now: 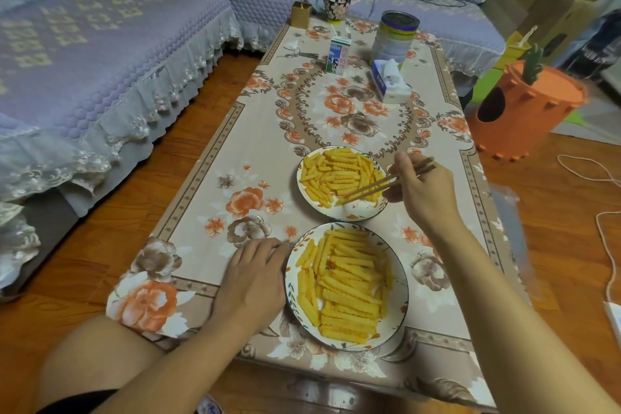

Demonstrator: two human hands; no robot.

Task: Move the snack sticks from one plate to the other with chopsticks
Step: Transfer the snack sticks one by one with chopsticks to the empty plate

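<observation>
Two white plates stand on the floral tablecloth, each heaped with yellow crinkled snack sticks. The far plate (349, 213) carries one heap (336, 175); the near plate (398, 306) carries another (342, 289). My right hand (421, 191) grips a pair of brown chopsticks (373, 186) at the far plate's right side. Their tips reach down to a stick at that plate's front edge; whether they pinch it is unclear. My left hand (257, 279) lies flat on the cloth, fingers touching the near plate's left rim.
At the table's far end stand a milk carton (337, 55), a tissue pack (391, 82), a tall tin (396, 35), a flowered cup (337, 6) and a small gold box (300, 14). A sofa runs along the left and back. An orange felt house (527, 107) sits right.
</observation>
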